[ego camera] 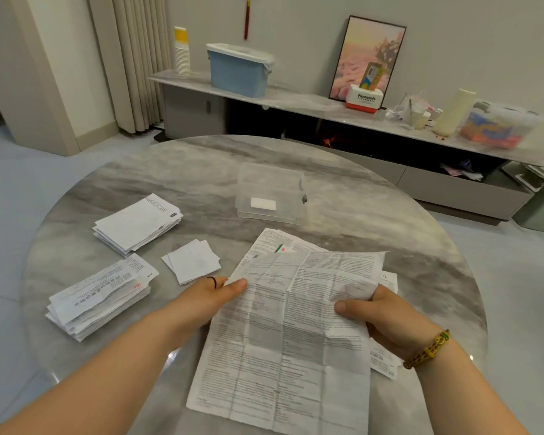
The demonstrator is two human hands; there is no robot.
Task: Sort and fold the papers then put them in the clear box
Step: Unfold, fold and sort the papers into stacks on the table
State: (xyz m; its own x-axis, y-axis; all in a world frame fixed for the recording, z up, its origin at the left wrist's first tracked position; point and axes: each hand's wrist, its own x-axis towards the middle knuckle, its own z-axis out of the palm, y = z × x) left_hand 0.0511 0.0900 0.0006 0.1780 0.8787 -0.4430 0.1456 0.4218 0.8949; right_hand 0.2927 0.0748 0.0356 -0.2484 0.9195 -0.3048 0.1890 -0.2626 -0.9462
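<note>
Shelf (296, 102) behind: Panasonic box (365, 99). Marble table (374, 215): left grip (214, 293), right grip (387, 318) pinching creased printed sheet (296, 334).

The large printed sheet (296, 324) hides most of the fingers of the left hand (208, 293) and right hand (387, 312), and most of the papers (274, 243) under it at centre; its print is too small to read, its lower corner cut by the bottom edge

Head-worn view, angled down, near table (374, 208)
</note>
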